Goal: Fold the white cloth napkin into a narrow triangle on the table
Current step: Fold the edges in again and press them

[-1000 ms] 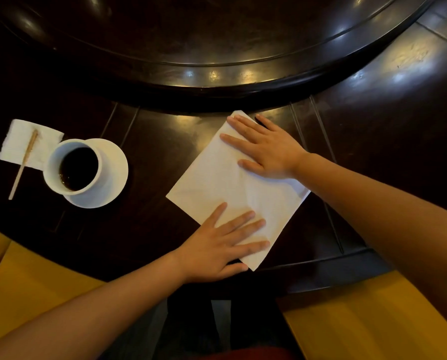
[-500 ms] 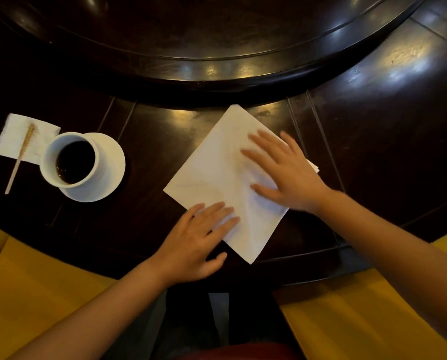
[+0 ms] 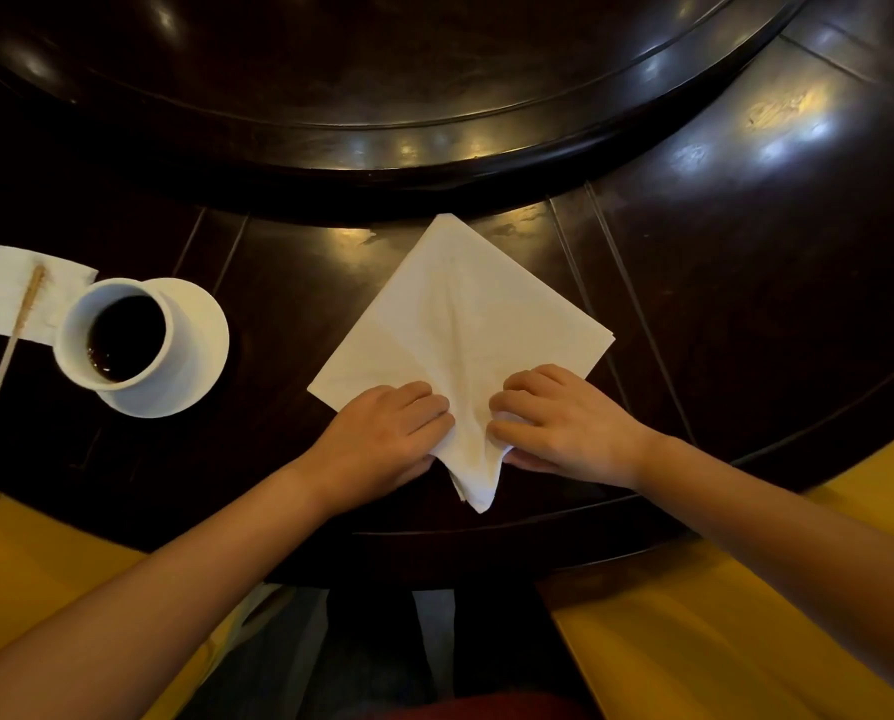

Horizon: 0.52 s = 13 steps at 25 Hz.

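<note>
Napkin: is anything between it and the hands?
No. Both hands, left and right, already grip the napkin at its near corner. The cup sits off to the left, apart from it.

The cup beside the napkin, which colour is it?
The cup is white, with dark liquid inside; the head view shows it.

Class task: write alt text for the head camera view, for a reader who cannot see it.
Both hands, left hand and right hand, pinch the near corner of a white napkin lying as a diamond on a dark table. A cup of dark drink stands at left.
</note>
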### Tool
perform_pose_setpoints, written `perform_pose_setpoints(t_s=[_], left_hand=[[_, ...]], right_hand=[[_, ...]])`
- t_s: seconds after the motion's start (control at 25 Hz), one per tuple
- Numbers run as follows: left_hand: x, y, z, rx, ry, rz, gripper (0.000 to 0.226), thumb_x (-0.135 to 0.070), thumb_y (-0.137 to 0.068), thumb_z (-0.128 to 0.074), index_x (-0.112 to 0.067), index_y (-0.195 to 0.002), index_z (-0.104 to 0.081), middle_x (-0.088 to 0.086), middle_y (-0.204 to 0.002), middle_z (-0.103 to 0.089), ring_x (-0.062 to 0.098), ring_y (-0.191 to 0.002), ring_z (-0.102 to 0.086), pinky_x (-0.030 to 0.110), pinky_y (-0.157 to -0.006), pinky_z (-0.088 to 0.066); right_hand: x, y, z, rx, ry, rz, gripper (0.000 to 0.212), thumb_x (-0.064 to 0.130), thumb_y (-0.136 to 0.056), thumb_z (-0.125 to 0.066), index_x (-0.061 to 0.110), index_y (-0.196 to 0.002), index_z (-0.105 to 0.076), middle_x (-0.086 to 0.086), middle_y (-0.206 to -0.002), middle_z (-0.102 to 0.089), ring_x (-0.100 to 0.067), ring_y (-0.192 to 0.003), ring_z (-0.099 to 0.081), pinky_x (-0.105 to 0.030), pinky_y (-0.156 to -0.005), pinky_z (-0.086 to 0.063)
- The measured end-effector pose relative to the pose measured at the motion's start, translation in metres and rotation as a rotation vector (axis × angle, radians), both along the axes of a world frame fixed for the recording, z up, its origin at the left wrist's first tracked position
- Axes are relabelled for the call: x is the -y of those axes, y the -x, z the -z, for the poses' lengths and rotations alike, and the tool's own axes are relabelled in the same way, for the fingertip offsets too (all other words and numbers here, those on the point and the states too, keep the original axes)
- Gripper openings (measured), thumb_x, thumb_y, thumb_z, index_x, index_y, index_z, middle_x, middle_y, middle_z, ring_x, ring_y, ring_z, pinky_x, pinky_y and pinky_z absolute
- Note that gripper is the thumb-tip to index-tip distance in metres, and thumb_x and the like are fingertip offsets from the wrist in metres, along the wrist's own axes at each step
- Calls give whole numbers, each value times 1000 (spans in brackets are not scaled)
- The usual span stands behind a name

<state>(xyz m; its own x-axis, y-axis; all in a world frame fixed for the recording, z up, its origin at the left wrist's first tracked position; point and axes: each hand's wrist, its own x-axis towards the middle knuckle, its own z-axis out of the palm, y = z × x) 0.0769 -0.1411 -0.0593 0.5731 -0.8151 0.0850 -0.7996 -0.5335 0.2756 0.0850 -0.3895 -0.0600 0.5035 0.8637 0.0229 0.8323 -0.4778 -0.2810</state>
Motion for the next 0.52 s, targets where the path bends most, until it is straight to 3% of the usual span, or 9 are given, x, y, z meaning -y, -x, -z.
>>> perform_pose_setpoints(t_s=[0.12,0.24,0.36,0.52], left_hand=[[-9,-5,0,-14,15,30,27,0,-71,-71,0,-97,-63,17,-97,-65,33,-84,-63,41,-57,-54],[-20,-9,0,-24,-1,46,35,2,-70,-74,0,-103,-61,18,-97,-64,32,-83,-62,41,-60,-54],[-29,-8,-3,-28,4,57,36,-2,-69,-77,-1,-102,-62,16,-94,-66,29,-81,-64,36,-62,-56],[-37,2,1,-5,51,22,15,-8,-82,-67,-2,-96,-67,13,-93,-68,26,-84,-64,31,-71,-54]], right_hand=[[6,-6,-1,2,-24,-68,12,16,-89,-59,9,-98,-62,-11,-102,-64,-31,-92,-59,-39,-70,-51],[13,-13,-8,3,12,-84,19,4,-79,-67,7,-97,-61,-13,-101,-64,-32,-90,-59,-38,-68,-52],[16,-14,-7,17,-16,-25,13,3,-81,-64,8,-90,-58,-12,-93,-63,-31,-81,-58,-39,-61,-51],[20,-2,-1,39,-84,59,2,6,-85,-61,7,-87,-61,-11,-87,-64,-30,-76,-58,-37,-58,-49]])
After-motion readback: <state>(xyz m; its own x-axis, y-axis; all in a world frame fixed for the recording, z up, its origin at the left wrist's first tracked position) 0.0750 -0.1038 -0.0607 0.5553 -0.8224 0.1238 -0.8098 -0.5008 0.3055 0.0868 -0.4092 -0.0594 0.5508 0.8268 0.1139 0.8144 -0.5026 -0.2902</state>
